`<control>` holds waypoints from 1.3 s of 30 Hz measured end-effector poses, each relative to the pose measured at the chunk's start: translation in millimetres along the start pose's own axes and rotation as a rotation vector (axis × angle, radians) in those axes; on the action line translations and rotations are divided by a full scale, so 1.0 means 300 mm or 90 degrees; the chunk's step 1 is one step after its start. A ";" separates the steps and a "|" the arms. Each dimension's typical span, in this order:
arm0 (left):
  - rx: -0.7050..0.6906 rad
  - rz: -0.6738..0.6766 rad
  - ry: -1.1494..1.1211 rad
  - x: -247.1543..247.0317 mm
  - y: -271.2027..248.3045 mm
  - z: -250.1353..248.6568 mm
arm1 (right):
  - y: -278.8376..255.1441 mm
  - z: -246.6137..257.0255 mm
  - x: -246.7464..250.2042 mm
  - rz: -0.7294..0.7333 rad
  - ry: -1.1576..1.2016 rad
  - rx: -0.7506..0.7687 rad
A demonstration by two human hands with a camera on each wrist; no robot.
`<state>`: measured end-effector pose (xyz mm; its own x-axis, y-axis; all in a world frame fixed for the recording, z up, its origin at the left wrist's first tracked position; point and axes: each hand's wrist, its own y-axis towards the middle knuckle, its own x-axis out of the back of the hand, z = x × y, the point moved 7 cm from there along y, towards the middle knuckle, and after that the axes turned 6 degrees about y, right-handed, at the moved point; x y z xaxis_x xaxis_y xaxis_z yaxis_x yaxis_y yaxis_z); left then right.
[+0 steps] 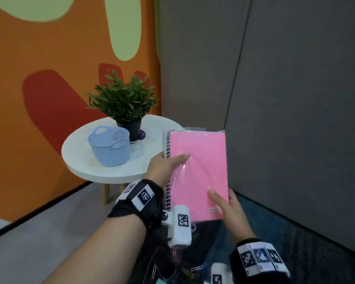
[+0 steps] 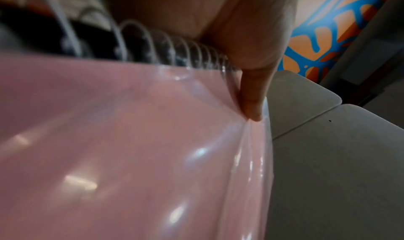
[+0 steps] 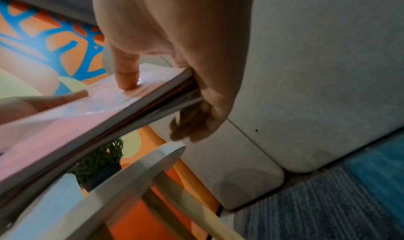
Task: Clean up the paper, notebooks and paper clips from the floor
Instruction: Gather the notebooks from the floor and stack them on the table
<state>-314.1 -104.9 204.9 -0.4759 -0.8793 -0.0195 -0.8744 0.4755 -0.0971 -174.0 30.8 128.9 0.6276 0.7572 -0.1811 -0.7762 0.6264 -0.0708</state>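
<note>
Just right of the round white desk (image 1: 86, 160), both hands' grips, left hand (image 1: 164, 167) and right hand (image 1: 232, 210), clamp the wrapped pink notebook (image 1: 201, 167), which should be kept level and slid onto bare desk beside the blue basket (image 1: 110, 146).

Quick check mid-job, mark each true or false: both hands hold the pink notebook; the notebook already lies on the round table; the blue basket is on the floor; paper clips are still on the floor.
1. Both hands hold the pink notebook. True: left hand at the spiral edge, right hand at the near corner.
2. The notebook lies on the round table. False: it is held in the air beside it.
3. The blue basket is on the floor. False: it stands on the table by the potted plant.
4. Paper clips remain on the floor. True.
</note>
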 end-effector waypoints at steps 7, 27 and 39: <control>-0.024 -0.129 0.124 0.124 0.135 -0.126 | 0.116 0.073 -0.142 -0.059 0.018 -0.019; -0.168 0.038 0.931 0.160 0.163 0.047 | 0.464 0.013 -0.383 -0.127 -0.214 -0.077; -0.535 -0.206 0.757 0.091 0.037 0.006 | 0.327 0.060 -0.303 -0.207 -0.326 0.016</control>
<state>-336.8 -123.7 201.5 0.3101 -0.6058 0.7327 -0.5550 0.5104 0.6569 -306.1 26.7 156.1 0.7863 0.5148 0.3417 -0.5421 0.8401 -0.0184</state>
